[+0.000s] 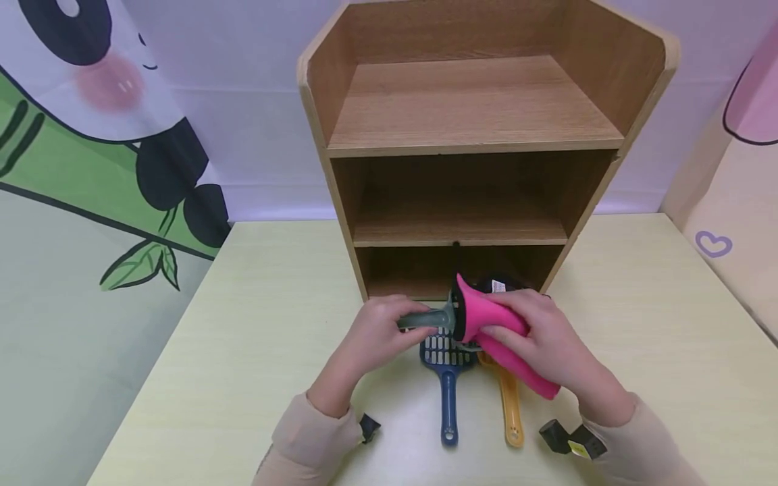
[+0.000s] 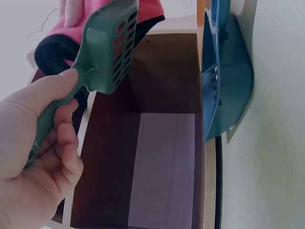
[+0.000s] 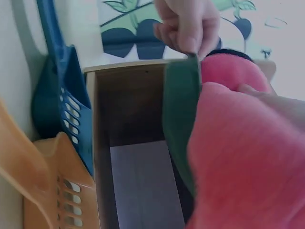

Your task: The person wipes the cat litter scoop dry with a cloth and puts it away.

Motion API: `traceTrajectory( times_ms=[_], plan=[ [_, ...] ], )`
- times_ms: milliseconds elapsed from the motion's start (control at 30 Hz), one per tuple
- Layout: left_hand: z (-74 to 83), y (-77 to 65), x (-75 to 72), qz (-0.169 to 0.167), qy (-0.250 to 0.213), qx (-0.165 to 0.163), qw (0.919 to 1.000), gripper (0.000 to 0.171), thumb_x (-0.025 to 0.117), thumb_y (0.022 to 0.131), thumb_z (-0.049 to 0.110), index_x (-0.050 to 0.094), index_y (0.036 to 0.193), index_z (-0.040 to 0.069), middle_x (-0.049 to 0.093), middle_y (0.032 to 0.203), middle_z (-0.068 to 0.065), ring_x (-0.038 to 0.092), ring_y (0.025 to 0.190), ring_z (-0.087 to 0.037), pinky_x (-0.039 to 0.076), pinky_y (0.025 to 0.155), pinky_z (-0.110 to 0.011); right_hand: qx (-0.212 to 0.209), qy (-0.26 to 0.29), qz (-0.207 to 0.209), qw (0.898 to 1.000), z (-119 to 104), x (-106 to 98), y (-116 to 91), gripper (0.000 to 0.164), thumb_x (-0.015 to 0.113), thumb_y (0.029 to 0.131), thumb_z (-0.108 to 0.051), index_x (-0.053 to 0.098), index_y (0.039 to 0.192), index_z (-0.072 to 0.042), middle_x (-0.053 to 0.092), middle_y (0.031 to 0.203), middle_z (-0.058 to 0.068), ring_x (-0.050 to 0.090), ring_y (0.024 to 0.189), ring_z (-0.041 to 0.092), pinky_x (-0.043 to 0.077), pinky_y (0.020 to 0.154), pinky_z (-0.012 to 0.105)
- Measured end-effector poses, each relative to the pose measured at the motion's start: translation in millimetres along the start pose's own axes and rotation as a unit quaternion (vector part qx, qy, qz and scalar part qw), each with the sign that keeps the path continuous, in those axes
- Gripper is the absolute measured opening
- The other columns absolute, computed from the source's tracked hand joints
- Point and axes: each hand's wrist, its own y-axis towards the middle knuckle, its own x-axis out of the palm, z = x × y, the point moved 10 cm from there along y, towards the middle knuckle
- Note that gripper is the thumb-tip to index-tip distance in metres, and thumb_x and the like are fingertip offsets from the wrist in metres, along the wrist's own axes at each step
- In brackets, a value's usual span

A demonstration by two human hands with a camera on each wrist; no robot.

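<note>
My left hand (image 1: pixel 378 332) grips the handle of a green slotted litter scoop (image 2: pixel 107 52), its fingers curled round it in the left wrist view. My right hand (image 1: pixel 550 337) holds a fuzzy pink cloth (image 1: pixel 489 317) with a black edge or lining, whose end hangs below the fingers. The cloth is up against the scoop's head and hides much of it in the head view. Below the hands, a blue slotted scoop (image 1: pixel 448 405) and an orange scoop (image 1: pixel 510 408) lie on the table with their handles toward me.
A wooden shelf unit (image 1: pixel 474 145) with several levels stands at the back of the pale table (image 1: pixel 261 337), just beyond the hands. Something black with a white label (image 1: pixel 498 286) shows at its lowest compartment. A cartoon-printed backdrop (image 1: pixel 255 121) hangs behind.
</note>
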Motion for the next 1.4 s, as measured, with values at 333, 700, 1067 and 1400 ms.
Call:
traceTrajectory(
  times_ms=[333, 700, 1067, 1400],
  plan=[
    [21.8, 0.7, 3.7, 0.049, 0.017, 0.093, 0.9943, 0.03, 0.078, 0.077, 0.021, 0.073, 0.101, 0.004, 0.071, 0.083, -0.004, 0.055, 0.061, -0.007, 0.042, 0.055, -0.006, -0.068, -0.196, 0.013, 0.978, -12.3, 16.5, 0.3, 0.046, 0.082, 0.071, -0.024, 0.067, 0.114, -0.016, 0.064, 0.107, 0.008, 0.055, 0.103, 0.028, 0.042, 0.084, 0.048],
    [21.4, 1.7, 3.6, 0.055, 0.017, 0.091, 0.9942, 0.03, 0.079, 0.076, 0.02, 0.073, 0.099, 0.002, 0.071, 0.082, -0.006, 0.055, 0.059, -0.008, 0.041, 0.054, -0.006, -0.019, -0.233, 0.012, 0.972, 7.9, 9.3, 3.7, 0.051, 0.086, 0.065, -0.023, 0.068, 0.112, -0.014, 0.063, 0.101, 0.011, 0.055, 0.097, 0.03, 0.045, 0.08, 0.05],
    [12.9, 2.1, 2.5, 0.059, 0.026, 0.063, 0.996, 0.027, 0.078, 0.078, 0.021, 0.073, 0.098, 0.003, 0.068, 0.077, -0.004, 0.05, 0.057, -0.006, 0.04, 0.051, -0.007, -0.009, -0.215, 0.038, 0.976, 10.9, -13.0, 4.0, 0.053, 0.086, 0.064, -0.018, 0.068, 0.113, -0.01, 0.063, 0.102, 0.015, 0.056, 0.093, 0.032, 0.047, 0.074, 0.048],
    [25.0, 2.2, 9.3, 0.062, 0.044, 0.106, 0.9914, 0.031, 0.079, 0.076, 0.022, 0.073, 0.101, 0.004, 0.074, 0.089, -0.006, 0.067, 0.073, -0.012, 0.048, 0.064, -0.009, -0.066, -0.153, 0.021, 0.986, -7.5, 4.6, 2.4, 0.048, 0.086, 0.066, -0.018, 0.069, 0.111, -0.012, 0.063, 0.102, 0.009, 0.056, 0.096, 0.025, 0.053, 0.073, 0.042]
  ],
)
